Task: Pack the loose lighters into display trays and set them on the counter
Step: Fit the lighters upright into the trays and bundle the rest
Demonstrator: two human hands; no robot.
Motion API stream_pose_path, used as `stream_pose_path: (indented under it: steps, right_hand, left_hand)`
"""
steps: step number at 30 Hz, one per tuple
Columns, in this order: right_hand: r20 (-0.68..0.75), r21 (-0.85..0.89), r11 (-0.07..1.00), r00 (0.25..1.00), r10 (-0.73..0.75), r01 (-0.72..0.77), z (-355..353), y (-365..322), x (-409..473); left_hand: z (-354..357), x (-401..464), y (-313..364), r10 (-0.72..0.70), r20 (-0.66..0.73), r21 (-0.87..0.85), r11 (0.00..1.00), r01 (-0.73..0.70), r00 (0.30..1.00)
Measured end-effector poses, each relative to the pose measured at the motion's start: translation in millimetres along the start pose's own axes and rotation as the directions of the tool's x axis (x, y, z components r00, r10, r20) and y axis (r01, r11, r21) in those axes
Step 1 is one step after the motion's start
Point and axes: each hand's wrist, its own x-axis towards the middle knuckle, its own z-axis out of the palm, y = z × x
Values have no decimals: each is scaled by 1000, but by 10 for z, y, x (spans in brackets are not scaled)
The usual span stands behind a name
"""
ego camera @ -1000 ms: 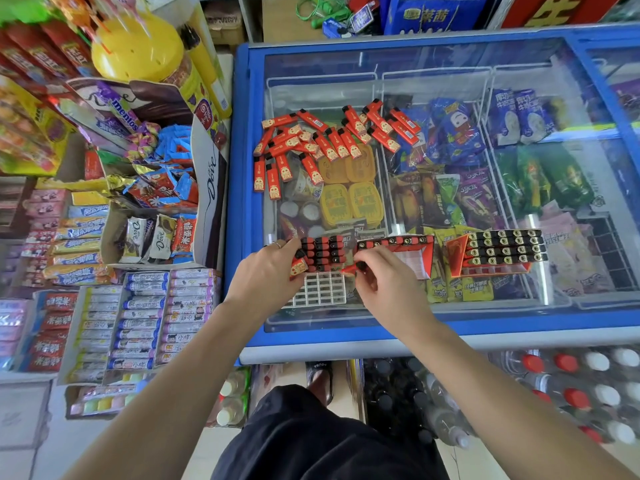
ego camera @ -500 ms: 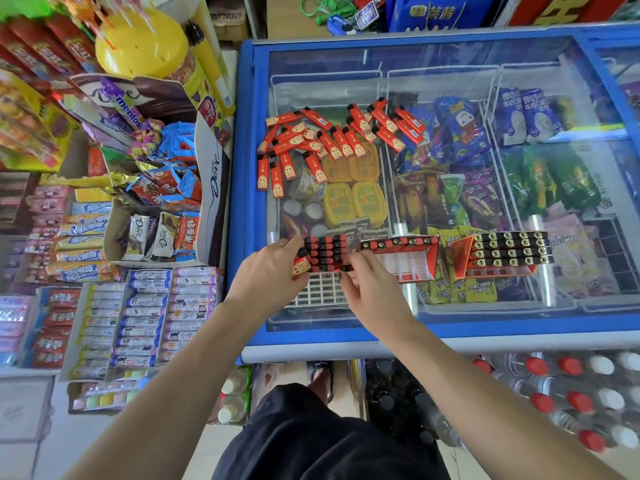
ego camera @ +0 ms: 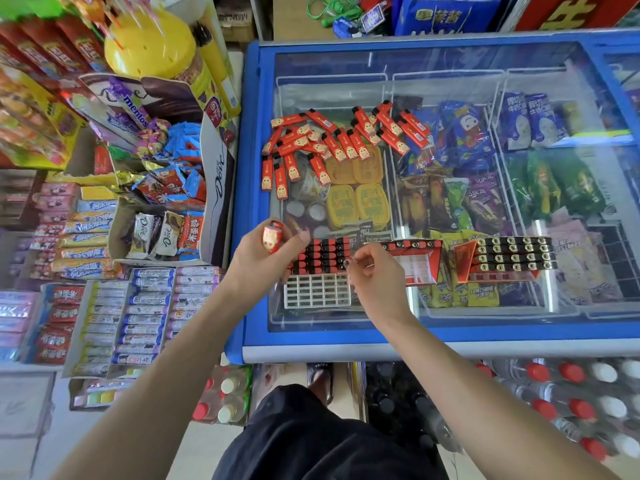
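Observation:
Several loose red lighters [ego camera: 341, 142] lie scattered on the freezer's glass lid [ego camera: 450, 64]. A white grid tray [ego camera: 317, 291] sits near the front edge, its far rows filled with lighters [ego camera: 323, 255]. My left hand [ego camera: 259, 258] holds one red lighter [ego camera: 272, 236] upright at the tray's left end. My right hand [ego camera: 375, 271] hovers at the tray's right end, fingers curled and pinched at the lighter tops. A red display box [ego camera: 420, 261] lies open just right of it. A filled tray of lighters [ego camera: 509, 258] stands further right.
The blue freezer frame [ego camera: 249, 202] borders the lid on the left. Boxes of candy and chocolate [ego camera: 162, 209] fill the shelf to the left. Bottles with red and white caps [ego camera: 571, 393] stand on the floor below the freezer.
My left hand has lifted off the tray's left end and now holds a lighter up. My right hand has drawn slightly back from the tray's right end.

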Motion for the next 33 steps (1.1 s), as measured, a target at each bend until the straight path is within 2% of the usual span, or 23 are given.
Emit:
stream_pose_path:
  steps: [3,6,9,11,13,16,20,23,26,28,31,33]
  right_hand:
    - [-38,-50,998,998,-42,40,-40,-51,-25]
    - [-71,-96,965,965,-252,245,-35,-206,-102]
    - [93,-77,913,915,-393,400,5,-426,-213]
    - [231,-84,888,876,-424,452,58,-547,-268]
    - [286,-61,892,864,-414,448,119,-622,-311]
    - [308,43,934,885,-349,354,166,-678,-337]
    - [400,78,974,888,-226,213,184,-713,-342]
    - [428,127,992,900,-81,29,208,-708,-336]
    - [440,254,940,893,99,-229,237,-683,-296]
    - [456,360,870,877,153,-338,255,-671,-264]
    - [485,439,801,858,172,-408,311,-658,-240]
    - [475,476,773,862,175,-419,338,-656,-225]
  left_hand:
    - [-42,22,-17,-42,35,-162,986,47,999]
    - [-43,22,-38,-94,99,-257,959,117,991]
    - [-19,-5,-18,-143,129,-321,930,178,981]
    - [10,-28,14,-170,144,-338,917,210,975]
    - [20,-46,29,-189,153,-343,910,231,970]
    - [-13,-74,19,-211,141,-375,893,249,967]
    - [-76,-103,-60,-224,161,-373,888,270,961]
    - [-132,-113,-128,-199,196,-395,880,264,960]
    - [-212,-144,-160,-166,213,-419,875,243,963]
    - [-244,-169,-188,-152,220,-429,872,235,964]
    - [-289,-211,-221,-124,223,-428,878,212,967]
    - [-314,-206,-277,-115,177,-375,910,175,978]
